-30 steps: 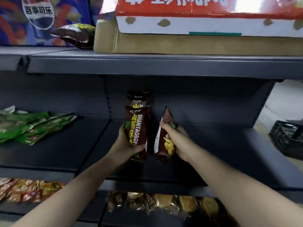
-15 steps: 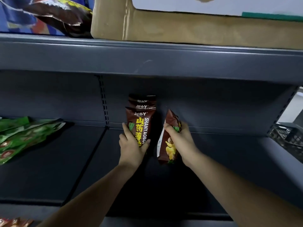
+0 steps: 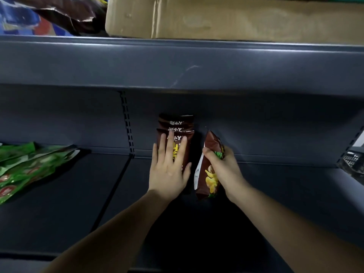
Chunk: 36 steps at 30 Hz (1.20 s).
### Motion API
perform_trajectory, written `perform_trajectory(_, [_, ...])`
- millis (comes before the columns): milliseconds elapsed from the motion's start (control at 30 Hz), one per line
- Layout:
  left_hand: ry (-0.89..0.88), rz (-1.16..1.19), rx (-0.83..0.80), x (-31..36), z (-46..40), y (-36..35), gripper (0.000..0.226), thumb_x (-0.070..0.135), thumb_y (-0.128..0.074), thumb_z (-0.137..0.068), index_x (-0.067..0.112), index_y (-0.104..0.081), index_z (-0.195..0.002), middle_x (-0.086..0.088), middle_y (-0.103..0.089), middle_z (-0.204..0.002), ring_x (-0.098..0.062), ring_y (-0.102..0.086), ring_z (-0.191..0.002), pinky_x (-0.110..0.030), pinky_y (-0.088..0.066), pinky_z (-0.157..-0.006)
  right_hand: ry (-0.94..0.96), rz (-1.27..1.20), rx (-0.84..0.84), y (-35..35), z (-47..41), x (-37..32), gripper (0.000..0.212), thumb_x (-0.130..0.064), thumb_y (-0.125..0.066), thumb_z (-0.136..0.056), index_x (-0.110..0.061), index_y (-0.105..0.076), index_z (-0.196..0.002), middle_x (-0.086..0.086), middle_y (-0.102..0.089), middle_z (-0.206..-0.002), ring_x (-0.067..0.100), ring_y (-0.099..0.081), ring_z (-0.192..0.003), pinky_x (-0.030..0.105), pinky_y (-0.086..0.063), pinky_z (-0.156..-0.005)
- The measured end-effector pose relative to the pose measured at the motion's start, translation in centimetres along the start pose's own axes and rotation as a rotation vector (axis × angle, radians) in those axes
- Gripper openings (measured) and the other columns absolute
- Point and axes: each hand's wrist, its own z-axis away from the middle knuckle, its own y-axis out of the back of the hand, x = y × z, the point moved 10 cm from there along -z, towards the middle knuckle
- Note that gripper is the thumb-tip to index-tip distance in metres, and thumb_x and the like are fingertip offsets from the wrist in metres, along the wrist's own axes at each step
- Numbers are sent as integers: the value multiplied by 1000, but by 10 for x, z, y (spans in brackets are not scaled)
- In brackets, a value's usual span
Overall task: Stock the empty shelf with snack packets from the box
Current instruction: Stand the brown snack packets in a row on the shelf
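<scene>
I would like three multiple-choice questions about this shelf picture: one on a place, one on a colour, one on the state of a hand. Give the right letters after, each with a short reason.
1. Where do the green packets lie?
A. left part of the shelf
B. on the cardboard box
C. in the right hand

2. What colour are the stacked packets under the left hand?
A. blue
B. brown
C. white

3. What does the right hand do?
A. hangs idle
B. presses flat
C. grips a packet

Answers: 1 A, they lie far left on the shelf; 2 B, brown with yellow print; 3 C, fingers curl round the brown packet.
</scene>
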Motion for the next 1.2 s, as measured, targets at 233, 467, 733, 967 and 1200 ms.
perform_trajectory(233, [2, -81, 11, 0, 4, 9, 69, 48, -30, -91, 14, -14, -150, -21, -15, -155, -37, -17, -143, -55, -20, -114, 21, -33, 4, -5, 1, -3, 39, -35, -64, -88, -20, -48, -120, -5, -64, -99, 6, -63, -85, 20, -46, -63])
perform_trajectory(467, [3, -131, -48, -4, 8, 1, 70, 47, -28, -89, 14, -15, -149, -22, -21, -153, -38, -23, -141, -58, -27, -109, 32, -29, -3, -12, 4, -5, 45, -34, -66, -88, -20, -46, -125, -4, -64, -104, 8, -63, -91, 20, -50, -71])
perform_trajectory(733, [-87, 250, 134, 6, 16, 60, 56, 42, -29, -98, 0, -45, -133, -17, -48, -135, -28, -43, -128, -44, -44, -101, 128, 3, 49, -19, 9, -23, 53, -24, -74, -81, -12, -46, -124, -1, -66, -105, 10, -65, -94, 30, -53, -88])
perform_trajectory(967, [139, 705, -186, 14, 28, 48, 97, 34, -74, -76, 24, -11, -149, 0, -40, -145, -14, -42, -132, -35, -41, -107, 148, -7, -135, -45, 31, -44, 51, -37, -65, -87, -23, -35, -126, -10, -58, -106, 0, -58, -91, 15, -46, -73])
perform_trajectory(1200, [360, 1067, -395, -17, 57, 29, 85, 4, -71, -78, 26, -23, -144, 25, -54, -115, 12, -55, -106, -20, -46, -98, 213, 116, -316, -61, 35, -40, 11, -24, -69, -86, -29, -61, -92, -10, -70, -94, 2, -66, -85, 15, -52, -75])
